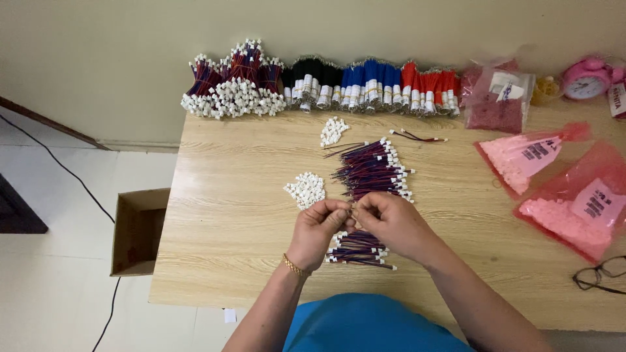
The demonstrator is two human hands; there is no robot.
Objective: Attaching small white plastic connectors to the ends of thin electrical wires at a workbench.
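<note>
My left hand (319,228) and my right hand (391,225) meet fingertip to fingertip above the wooden table (228,215), pinching a small wire piece between them; what exactly sits in the fingers is too small to tell. Just beyond the hands lies a loose pile of red-and-blue wires with white connectors (373,171). Under my wrists rests a smaller bundle of the same wires (358,251). A little heap of white connectors (306,190) lies left of the pile, and another heap (333,130) sits farther back.
Bundled wires in purple, black, blue and red (319,85) line the table's back edge. Pink bags of small parts (574,195) lie at right, with a pink clock (587,78) and glasses (600,274). An open cardboard box (138,231) stands on the floor at left.
</note>
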